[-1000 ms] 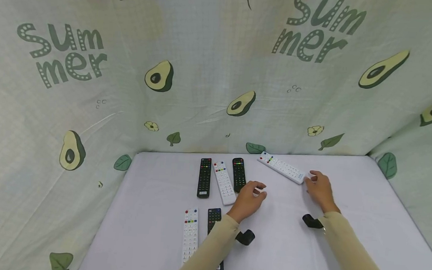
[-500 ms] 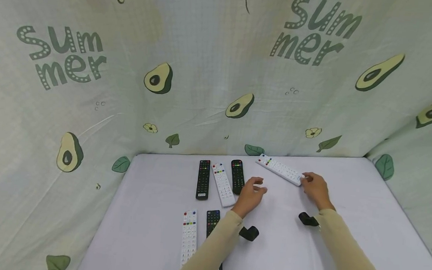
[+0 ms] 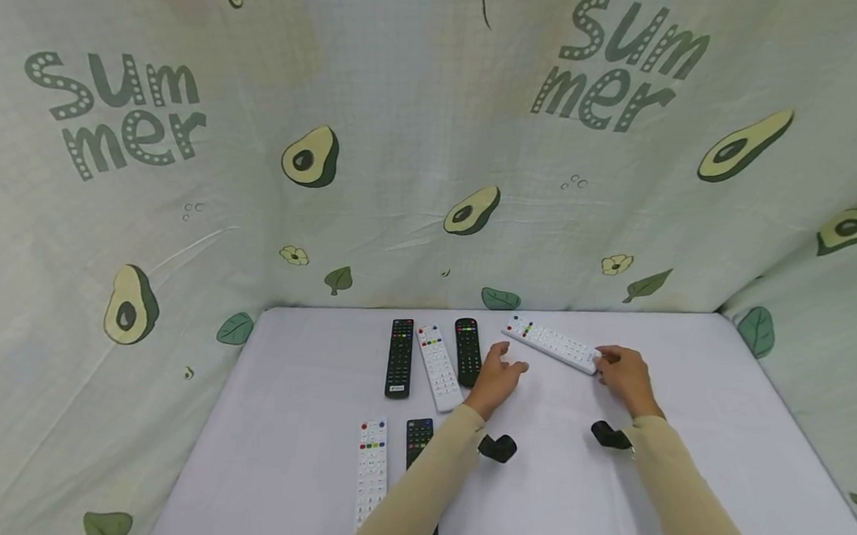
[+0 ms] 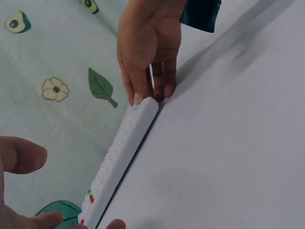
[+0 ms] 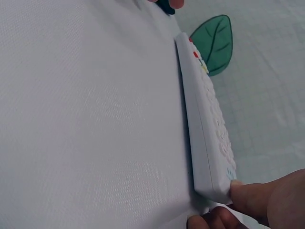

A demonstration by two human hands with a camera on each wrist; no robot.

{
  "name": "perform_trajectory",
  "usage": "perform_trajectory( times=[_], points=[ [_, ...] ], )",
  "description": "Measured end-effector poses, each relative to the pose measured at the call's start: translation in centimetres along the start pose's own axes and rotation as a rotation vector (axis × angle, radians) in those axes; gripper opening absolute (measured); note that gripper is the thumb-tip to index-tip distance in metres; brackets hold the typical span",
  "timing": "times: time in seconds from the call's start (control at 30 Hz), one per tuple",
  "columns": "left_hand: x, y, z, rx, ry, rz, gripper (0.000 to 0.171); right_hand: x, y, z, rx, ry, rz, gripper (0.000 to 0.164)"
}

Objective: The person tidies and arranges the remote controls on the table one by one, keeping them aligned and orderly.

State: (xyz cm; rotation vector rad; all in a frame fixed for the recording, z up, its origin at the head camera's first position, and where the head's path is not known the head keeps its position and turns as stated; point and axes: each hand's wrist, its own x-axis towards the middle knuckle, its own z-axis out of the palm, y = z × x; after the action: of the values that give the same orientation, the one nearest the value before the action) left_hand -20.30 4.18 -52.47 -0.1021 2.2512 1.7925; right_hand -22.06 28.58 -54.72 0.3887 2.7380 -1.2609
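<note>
A white remote control (image 3: 552, 343) with colored buttons lies at a slant near the table's back edge. My right hand (image 3: 625, 379) pinches its near right end; in the right wrist view the thumb (image 5: 252, 198) presses on top and the other fingers curl below the end. My left hand (image 3: 497, 382) is held with fingers apart just short of the remote's far left end, holding nothing. In the left wrist view the remote (image 4: 125, 143) runs from the right hand down to the left fingertips.
To the left, a black remote (image 3: 400, 358), a white remote (image 3: 438, 369) and another black one (image 3: 468, 353) lie in a row. Nearer, a white remote (image 3: 372, 467) and a black remote (image 3: 419, 441) are partly covered by the left sleeve. A printed cloth (image 3: 387, 215) hangs behind the table.
My right hand has moved onto the white remote's end and now pinches it. The remote's left end has swung slightly toward me. My left hand has moved up, its fingers spreading.
</note>
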Motion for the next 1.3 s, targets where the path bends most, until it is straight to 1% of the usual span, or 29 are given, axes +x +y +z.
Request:
perform_trajectory(
  times=[0.27, 0.53, 0.63, 0.8, 0.93, 1.03, 1.13, 1.2, 1.3],
  points=[
    [0.7, -0.3, 0.1, -0.024, 0.007, -0.019, 0.069, -0.2, 0.6, -0.1, 0.047, -0.033, -0.005, 0.042],
    [0.8, -0.4, 0.3, -0.024, 0.006, -0.035, 0.07, -0.9, 0.9, -0.6, 0.035, -0.06, -0.017, 0.042],
    [0.9, -0.6, 0.4, -0.009, 0.007, -0.029, 0.069, -1.2, 0.9, -0.8, 0.036, -0.075, -0.018, 0.042],
    [1.0, -0.7, 0.6, 0.052, 0.005, -0.035, 0.068, -1.7, 1.1, -1.0, 0.039, -0.082, -0.037, 0.04],
    [0.7, -0.7, 0.7, 0.082, -0.004, -0.048, 0.066, -2.0, 1.3, -1.1, 0.034, -0.059, -0.077, 0.039],
    [0.6, -0.8, 0.8, 0.091, -0.007, -0.028, 0.065, -2.3, 1.3, -1.1, 0.021, -0.027, -0.086, 0.038],
    [0.6, -1.1, 1.1, 0.121, -0.002, 0.005, 0.066, -2.7, 1.1, -0.6, 0.025, 0.004, -0.054, 0.039],
    [0.7, -1.4, 1.4, 0.143, -0.005, 0.009, 0.069, -3.0, 1.1, -0.2, 0.033, 0.027, -0.025, 0.04],
    [0.8, -1.9, 1.9, 0.143, -0.004, 0.011, 0.073, -3.6, 1.2, 0.2, 0.069, 0.075, 0.008, 0.04]
  ],
)
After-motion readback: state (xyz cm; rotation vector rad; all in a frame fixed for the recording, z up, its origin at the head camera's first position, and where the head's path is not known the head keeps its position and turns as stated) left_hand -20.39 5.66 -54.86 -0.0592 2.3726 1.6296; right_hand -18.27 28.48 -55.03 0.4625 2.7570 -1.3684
